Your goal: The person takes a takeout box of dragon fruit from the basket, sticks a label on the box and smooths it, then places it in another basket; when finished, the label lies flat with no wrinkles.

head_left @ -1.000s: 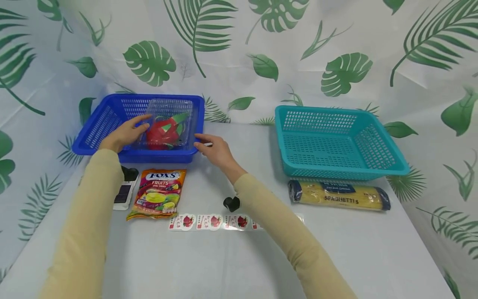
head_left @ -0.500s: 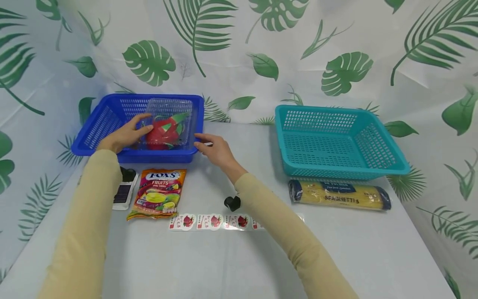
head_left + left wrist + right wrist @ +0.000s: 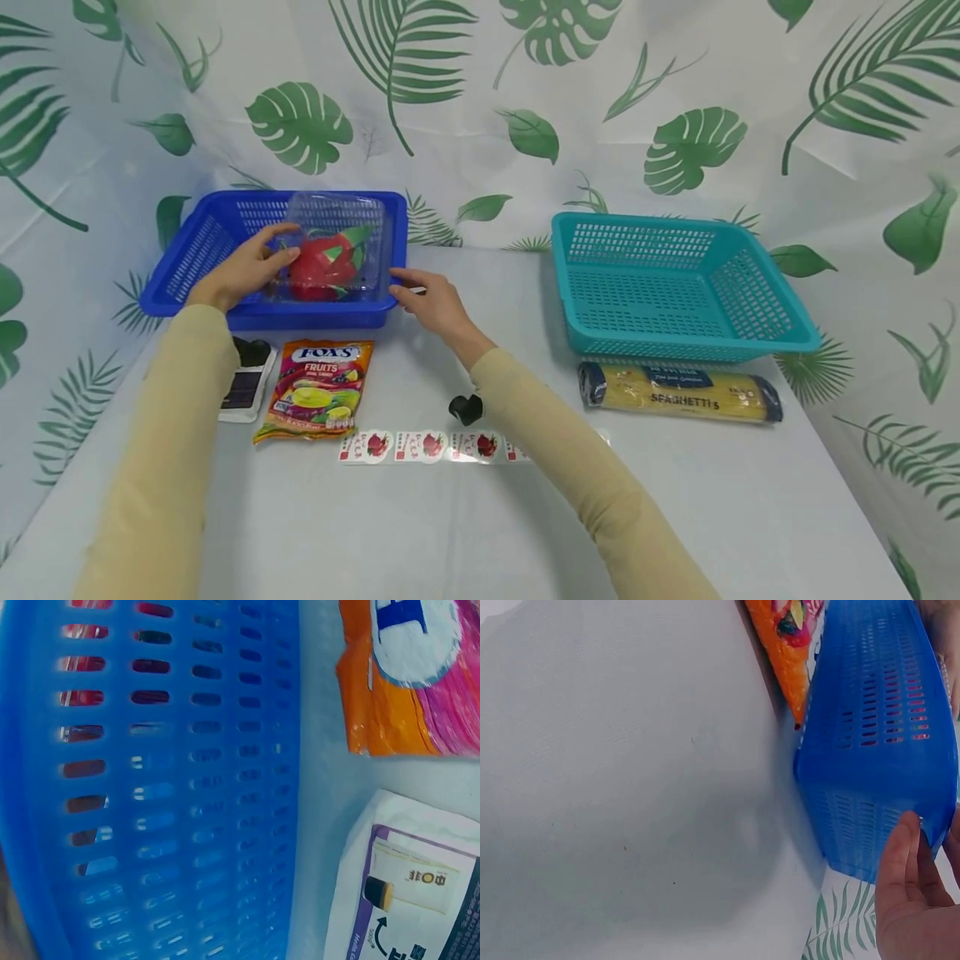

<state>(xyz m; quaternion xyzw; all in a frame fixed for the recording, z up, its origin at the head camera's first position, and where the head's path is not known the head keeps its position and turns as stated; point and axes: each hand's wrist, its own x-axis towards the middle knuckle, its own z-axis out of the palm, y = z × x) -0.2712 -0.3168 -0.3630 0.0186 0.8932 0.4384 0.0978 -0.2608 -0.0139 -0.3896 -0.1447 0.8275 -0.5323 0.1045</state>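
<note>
The left hand (image 3: 243, 268) pinches the near side of a clear, rectangular plastic container (image 3: 337, 212), which lies between the hands inside a blue, perforated plastic basket (image 3: 315, 320); a red-and-green object (image 3: 324, 268) shows through it. The right hand (image 3: 435, 304) pinches the basket's rim. An orange-and-purple, glossy candy bag (image 3: 315, 390) lies nearer the person than both hands.

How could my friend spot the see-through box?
On the white table, find the blue basket at the back left. Look inside, toward its right end: the left hand is at the clear box. Unlike the blue basket and the teal basket, it's colourless, with a red-and-green thing showing through.
</note>
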